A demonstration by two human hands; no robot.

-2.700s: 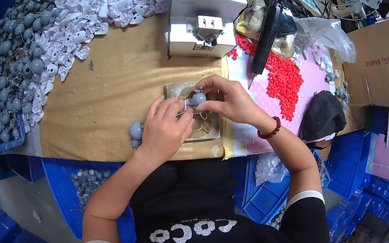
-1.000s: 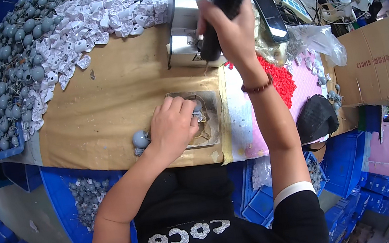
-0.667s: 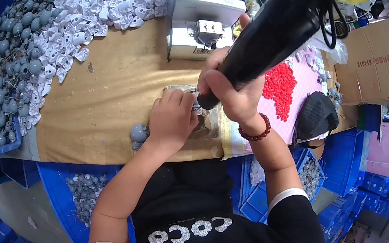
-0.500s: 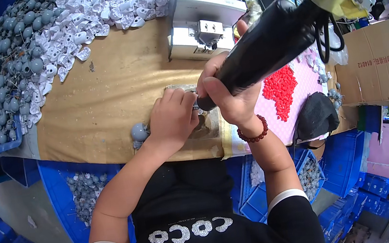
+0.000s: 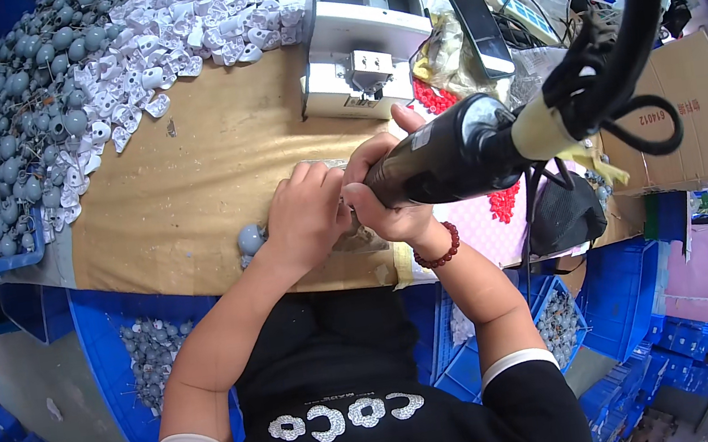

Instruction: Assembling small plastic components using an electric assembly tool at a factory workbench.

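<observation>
My right hand point(image 5: 393, 206) is wrapped round a black electric screwdriver point(image 5: 444, 154), whose corded end points up and to the right. Its tip is hidden down between my hands. Fingers bent and pressed together, my left hand point(image 5: 306, 214) grips something over a small clear-looking block point(image 5: 364, 241) on the table; the piece itself is covered by the fingers. Just left of that hand lies a grey ball-shaped part point(image 5: 252, 239). A boxy white device point(image 5: 354, 90) with a metal fitting on its front stands beyond my hands.
Heaps of grey round parts point(image 5: 8, 143) and white plastic shells point(image 5: 191, 27) cover the far left. Small red pieces point(image 5: 503, 202) lie on a pink sheet at right, by a black cloth bag point(image 5: 566, 218). A phone point(image 5: 481, 33) and cardboard box point(image 5: 674, 117) sit farther right.
My right hand has shifted left toward my left hand, and the screwdriver has swung lower, its cord end now nearer. The phone and more red pieces have come into view. My left hand stays about put.
</observation>
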